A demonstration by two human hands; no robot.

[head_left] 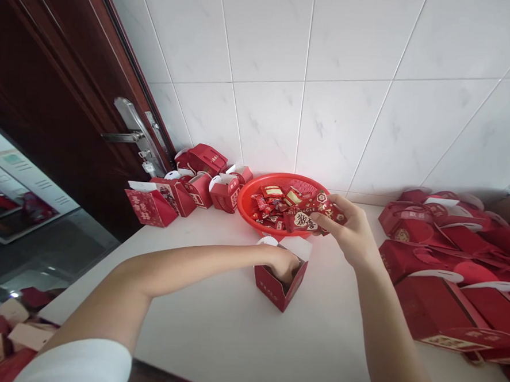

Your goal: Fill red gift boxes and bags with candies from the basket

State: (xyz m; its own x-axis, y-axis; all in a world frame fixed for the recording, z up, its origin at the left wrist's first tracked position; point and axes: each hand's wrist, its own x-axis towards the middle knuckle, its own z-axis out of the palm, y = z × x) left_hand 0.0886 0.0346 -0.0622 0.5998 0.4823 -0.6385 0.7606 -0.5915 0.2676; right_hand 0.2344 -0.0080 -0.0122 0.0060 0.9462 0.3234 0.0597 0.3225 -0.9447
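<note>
Red packet (305,220) marked 歡喜 in the right hand (351,234), beside a candy basket (245,214).
Thumb and fingers pinch the packet, with "SUGAR" legible above the characters; the left hand (283,263) reaches into an open red box (271,286) on the white table (212,321), its fingers hidden, so their state cannot be told. The box's print is too small to read.

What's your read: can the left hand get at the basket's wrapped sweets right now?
Probably not yet: the left hand is inside the open box and would likely need lifting out before reaching the sweets.
</note>
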